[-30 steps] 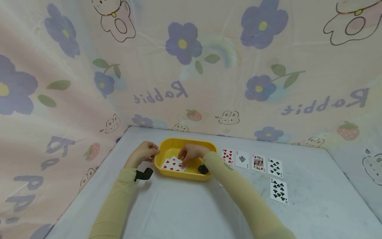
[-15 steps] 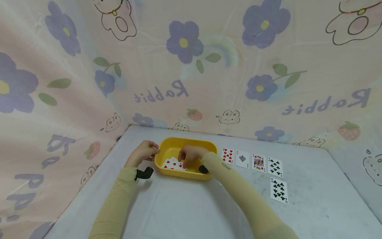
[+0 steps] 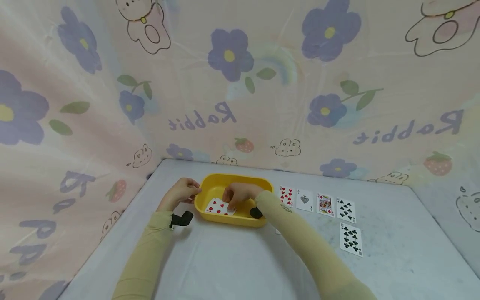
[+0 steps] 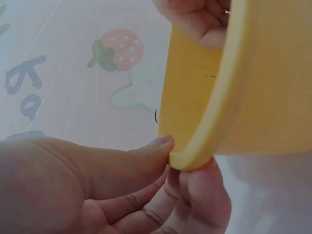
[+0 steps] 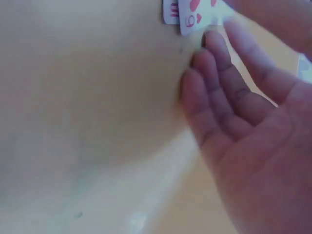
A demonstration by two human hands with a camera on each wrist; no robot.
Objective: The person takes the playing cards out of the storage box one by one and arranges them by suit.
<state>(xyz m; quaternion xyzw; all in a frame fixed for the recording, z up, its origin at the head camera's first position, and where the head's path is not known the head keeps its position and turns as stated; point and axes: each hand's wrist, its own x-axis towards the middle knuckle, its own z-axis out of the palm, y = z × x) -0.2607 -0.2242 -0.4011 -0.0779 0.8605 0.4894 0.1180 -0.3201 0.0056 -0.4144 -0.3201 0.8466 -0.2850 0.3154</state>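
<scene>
A yellow oval tray stands on the table, with a few playing cards lying overlapped inside it. At the tray's left end my left hand pinches the rim between thumb and fingers; the left wrist view shows this grip on the rim closely. My right hand reaches down into the tray, thumb and index finger pinching the edge of a heart card. In the right wrist view its other fingers are bent above the tray floor. The sleeve hides the tray's right end.
Right of the tray lie a heart card, an ace of spades, a diamond face card and a club card in a row. Below them is a ten of clubs. A patterned curtain rises behind the table.
The cards in the tray have shifted slightly, and a heart card now lies more fully over the others. My left hand stays on the rim; the right hand has hardly moved.
</scene>
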